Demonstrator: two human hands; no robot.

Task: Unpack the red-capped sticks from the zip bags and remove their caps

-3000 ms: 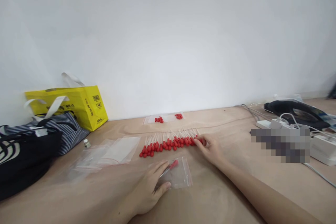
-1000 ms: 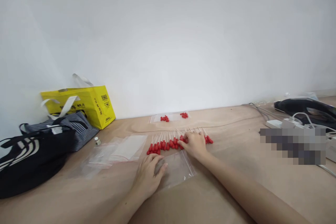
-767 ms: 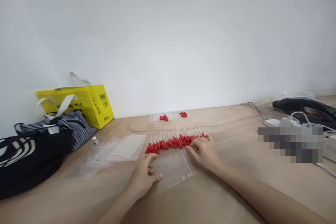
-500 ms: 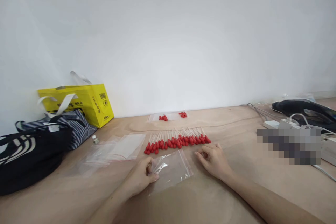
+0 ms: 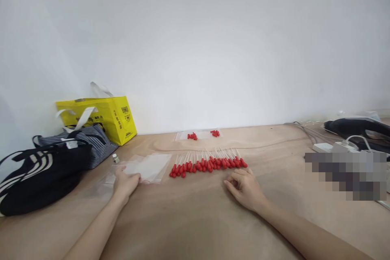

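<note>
My left hand (image 5: 126, 182) lies over a spread of clear plastic zip bags (image 5: 157, 166) on the left of the table. Its thumb stands apart from the fingers, whose tips reach onto the bags; no separate bag shows in its grasp. On the wooden tabletop, my right hand (image 5: 243, 187) rests with curled fingers and holds nothing visible. Just beyond it runs a row of droppers (image 5: 209, 165) with red bulbs towards me and thin pale stems pointing away. Farther back, two small groups of red-bulbed droppers (image 5: 192, 136) lie on or in clear bags near the wall.
At the left stand a yellow bag (image 5: 122, 118), a striped bag (image 5: 105, 146) and a black bag (image 5: 45, 178). A small bottle (image 5: 115, 158) is beside the zip bags. Chargers and cables (image 5: 344, 146) and a black object (image 5: 353, 126) lie at the right.
My left hand has moved left from the middle to the spread of bags. The clear bag it held in front of the droppers is gone from there. My right hand stays nearly still.
</note>
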